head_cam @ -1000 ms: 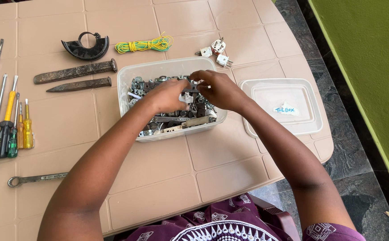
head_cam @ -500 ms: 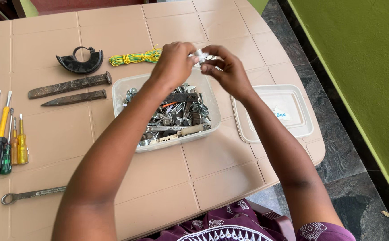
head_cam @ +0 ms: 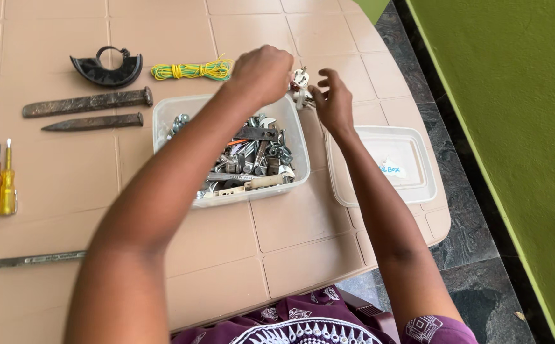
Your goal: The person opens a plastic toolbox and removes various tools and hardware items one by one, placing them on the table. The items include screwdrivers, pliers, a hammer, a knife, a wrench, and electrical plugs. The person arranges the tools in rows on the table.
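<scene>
Tabletop point(head_cam: 303, 236) of beige moulded plastic carries everything, and the clear plastic tub point(head_cam: 163, 121) at its middle is still heaped with metal hardware, so the sorting looks barely begun: only a small cluster of white electrical plugs point(head_cam: 300, 89) sits out beyond the tub's far right corner. Just right of the tub lies its lid point(head_cam: 347, 185), a clear rounded rectangle, flat on the table, with a small white label bearing blue handwriting. Left hand point(head_cam: 261, 73) is curled into a loose fist at the plugs; whether it grips one I cannot tell, as the knuckles hide the fingertips. Right hand point(head_cam: 333, 102) is half spread, fingers bent and touching the plugs without closing round them.
</scene>
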